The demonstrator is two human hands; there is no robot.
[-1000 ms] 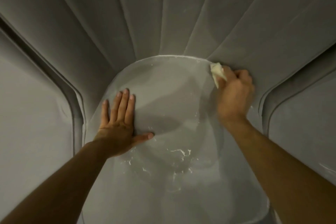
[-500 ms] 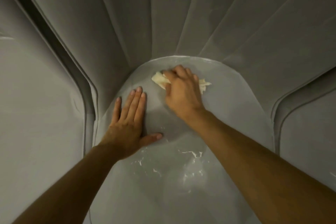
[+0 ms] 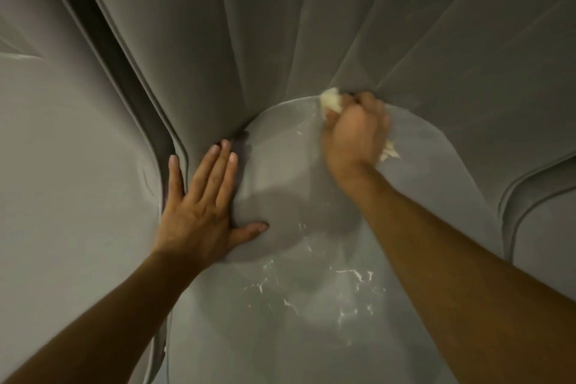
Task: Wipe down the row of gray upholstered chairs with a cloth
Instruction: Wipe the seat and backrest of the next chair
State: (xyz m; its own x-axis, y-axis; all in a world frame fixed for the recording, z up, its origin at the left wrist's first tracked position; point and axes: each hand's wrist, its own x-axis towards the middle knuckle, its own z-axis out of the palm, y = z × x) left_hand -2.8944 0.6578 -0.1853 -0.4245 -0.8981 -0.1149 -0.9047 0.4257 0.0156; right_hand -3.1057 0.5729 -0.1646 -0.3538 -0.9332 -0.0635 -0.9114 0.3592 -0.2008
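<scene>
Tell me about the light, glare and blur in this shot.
Head view: dim, even light; white glare flecks on the shiny seat; a soft shadow beside the left hand; the right hand and cloth slightly blurred; folds of the chair back fan out with wide-angle bending.
</scene>
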